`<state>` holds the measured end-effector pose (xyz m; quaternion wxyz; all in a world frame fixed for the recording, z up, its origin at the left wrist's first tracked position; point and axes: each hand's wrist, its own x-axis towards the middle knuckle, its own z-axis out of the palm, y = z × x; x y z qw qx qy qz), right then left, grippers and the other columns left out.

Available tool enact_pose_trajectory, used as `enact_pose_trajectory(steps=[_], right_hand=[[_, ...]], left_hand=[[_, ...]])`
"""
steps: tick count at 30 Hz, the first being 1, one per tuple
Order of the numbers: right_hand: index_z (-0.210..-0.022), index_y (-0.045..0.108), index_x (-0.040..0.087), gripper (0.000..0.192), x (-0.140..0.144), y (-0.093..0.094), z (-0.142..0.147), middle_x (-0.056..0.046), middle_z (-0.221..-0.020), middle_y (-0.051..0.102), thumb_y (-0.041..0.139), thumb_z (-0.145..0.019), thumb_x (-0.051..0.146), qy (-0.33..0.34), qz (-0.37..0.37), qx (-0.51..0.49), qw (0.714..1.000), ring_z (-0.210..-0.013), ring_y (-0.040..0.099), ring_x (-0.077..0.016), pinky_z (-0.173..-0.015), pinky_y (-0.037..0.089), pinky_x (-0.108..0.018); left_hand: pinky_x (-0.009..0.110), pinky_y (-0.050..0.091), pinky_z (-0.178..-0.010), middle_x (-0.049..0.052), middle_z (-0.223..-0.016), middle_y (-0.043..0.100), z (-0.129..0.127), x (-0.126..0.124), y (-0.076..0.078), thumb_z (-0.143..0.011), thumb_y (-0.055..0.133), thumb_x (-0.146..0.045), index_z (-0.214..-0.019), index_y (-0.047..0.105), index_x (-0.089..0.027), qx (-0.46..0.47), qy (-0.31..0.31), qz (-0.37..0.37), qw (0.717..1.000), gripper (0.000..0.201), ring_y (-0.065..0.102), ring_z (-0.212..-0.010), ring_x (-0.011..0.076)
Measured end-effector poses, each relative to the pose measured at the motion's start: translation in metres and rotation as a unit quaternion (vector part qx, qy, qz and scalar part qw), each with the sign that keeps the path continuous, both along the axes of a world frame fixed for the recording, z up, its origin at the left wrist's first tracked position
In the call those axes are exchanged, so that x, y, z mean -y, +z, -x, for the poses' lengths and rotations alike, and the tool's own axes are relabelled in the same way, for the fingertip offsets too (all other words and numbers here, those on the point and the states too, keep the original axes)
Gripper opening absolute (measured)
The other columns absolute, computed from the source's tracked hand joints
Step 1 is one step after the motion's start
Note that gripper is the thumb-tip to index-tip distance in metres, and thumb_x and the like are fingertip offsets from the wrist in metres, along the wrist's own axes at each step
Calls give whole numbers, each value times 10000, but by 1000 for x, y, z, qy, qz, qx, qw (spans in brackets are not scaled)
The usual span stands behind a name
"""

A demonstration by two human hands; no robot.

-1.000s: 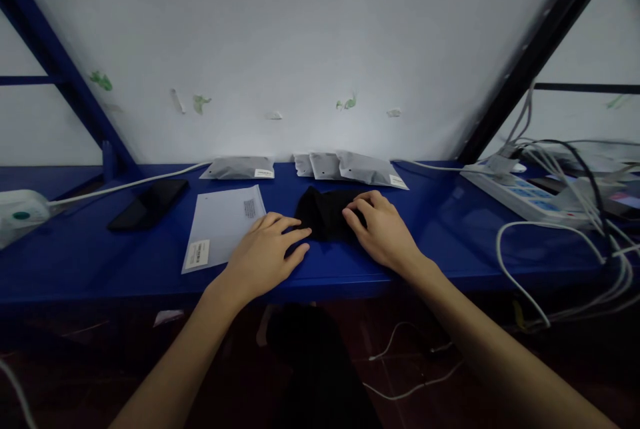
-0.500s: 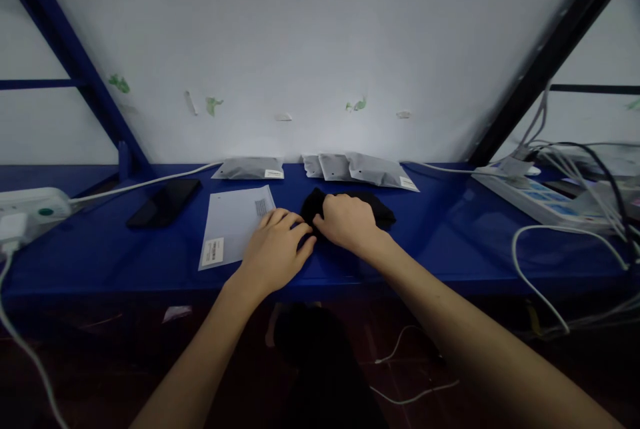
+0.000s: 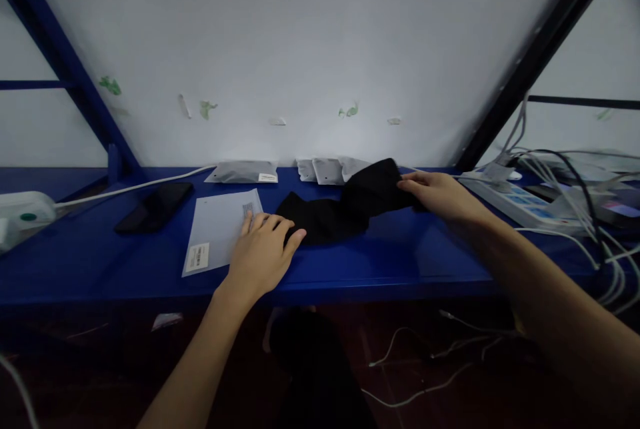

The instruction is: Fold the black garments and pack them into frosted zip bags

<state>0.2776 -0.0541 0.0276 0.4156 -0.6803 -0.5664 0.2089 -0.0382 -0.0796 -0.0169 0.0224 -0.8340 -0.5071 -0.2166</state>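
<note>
A piece of black cloth [image 3: 327, 221] lies stretched across the blue table, its right part lifted off the surface; its exact kind cannot be made out. My right hand [image 3: 435, 194] pinches the raised right end between thumb and fingers. At the cloth's left end my left hand [image 3: 264, 252] rests with fingers spread, partly over a flat frosted plastic bag [image 3: 215, 222] with a white label. Whether my left fingertips press on the cloth is unclear. Behind, a filled frosted bag [image 3: 240, 171] lies by the wall, and several more bags [image 3: 327, 171] overlap, partly covered by the cloth.
A black phone [image 3: 155, 207] lies on the blue table [image 3: 400, 262] at the left, near a white power strip [image 3: 27, 210]. Another power strip [image 3: 515, 202] with tangled white cables [image 3: 565, 182] stands at the right. Loose cables [image 3: 425, 389] trail on the floor.
My right hand has moved right and drawn the bunched black cloth out into a long, partly raised strip. My left hand has shifted slightly left. The camera view has turned a little.
</note>
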Motion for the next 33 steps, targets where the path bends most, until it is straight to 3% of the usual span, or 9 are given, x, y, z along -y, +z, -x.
enact_pose_trajectory(steps=[3, 5, 8, 11, 14, 33], right_hand=[[-1110, 678, 127, 350, 5, -16, -20, -136, -999, 696, 576, -820, 296, -122, -60, 137, 981, -826, 650, -244, -774, 498, -376], [-1144, 654, 120, 370, 8, -30, -21, -169, -1127, 649, 563, -836, 304, -144, -137, 204, 959, -894, 640, -247, -852, 487, -388], [-1046, 680, 161, 275, 10, -49, -15, -137, -1096, 653, 504, -885, 299, -68, -186, 271, 942, -930, 625, -242, -892, 473, -383], [-967, 696, 193, 231, 8, -66, -13, -105, -1005, 686, 500, -900, 295, -6, -160, 342, 926, -950, 609, -268, -891, 462, -407], [-959, 702, 191, 233, 6, -77, -16, -102, -969, 701, 504, -911, 306, 7, -134, 376, 917, -933, 609, -278, -861, 467, -410], [-927, 686, 200, 246, 7, -79, -20, -93, -954, 701, 498, -916, 359, -40, -112, 356, 927, -880, 623, -276, -778, 477, -402]], left_hand=[[598, 227, -1169, 84, -1215, 676, 1, -1, -1, -1013, 338, -500, -1171, 662, -187, 4, 41, 0, 999, 478, 483, -1272, 331], [597, 285, -1137, 110, -1220, 669, 1, -2, -1, -1006, 354, -495, -1169, 661, -168, 5, 64, -2, 998, 478, 470, -1282, 352], [577, 353, -1093, 130, -1246, 653, 2, -3, -1, -996, 383, -494, -1171, 660, -149, 9, 83, -2, 996, 476, 465, -1280, 360], [559, 367, -1092, 121, -1268, 644, 2, -3, -1, -989, 409, -480, -1182, 657, -147, 7, 100, -3, 995, 458, 466, -1281, 347], [531, 373, -1100, 104, -1256, 654, 2, -3, -2, -982, 440, -441, -1175, 664, -159, 0, 113, -14, 994, 409, 482, -1272, 325], [558, 415, -1043, 95, -1252, 658, 6, -6, -5, -919, 517, -387, -1158, 654, -202, 7, 106, -21, 994, 332, 494, -1255, 338]])
